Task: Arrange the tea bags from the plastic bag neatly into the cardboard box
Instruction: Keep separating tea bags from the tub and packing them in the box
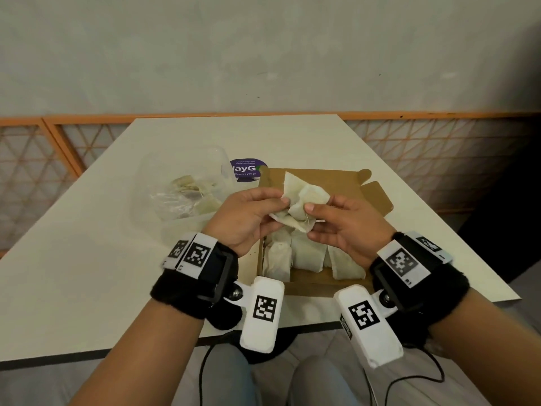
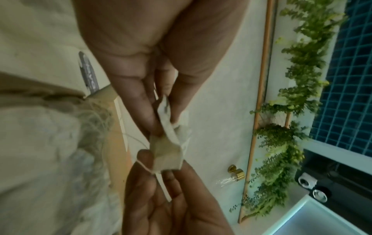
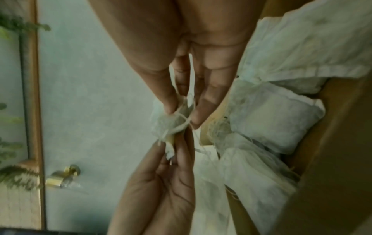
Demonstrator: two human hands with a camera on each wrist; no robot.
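Above the open cardboard box (image 1: 310,284), both hands hold a small bunch of pale tea bags (image 1: 301,197). My left hand (image 1: 251,213) pinches the bunch from the left between thumb and fingers. My right hand (image 1: 336,221) pinches it from the right, with a thin string by its fingertips. The left wrist view shows the tea bags (image 2: 167,146) pinched between the two hands. In the right wrist view the tea bags (image 3: 171,122) and their strings sit at the fingertips. Several tea bags (image 1: 295,256) lie side by side in the box. The clear plastic bag (image 1: 187,186) with more tea bags lies left of the box.
A purple round sticker (image 1: 247,169) sits on the white table (image 1: 87,259) behind the box. The box's flaps (image 1: 374,194) stand open at the far right. An orange lattice railing (image 1: 44,148) runs behind the table. Cables hang below the table's near edge.
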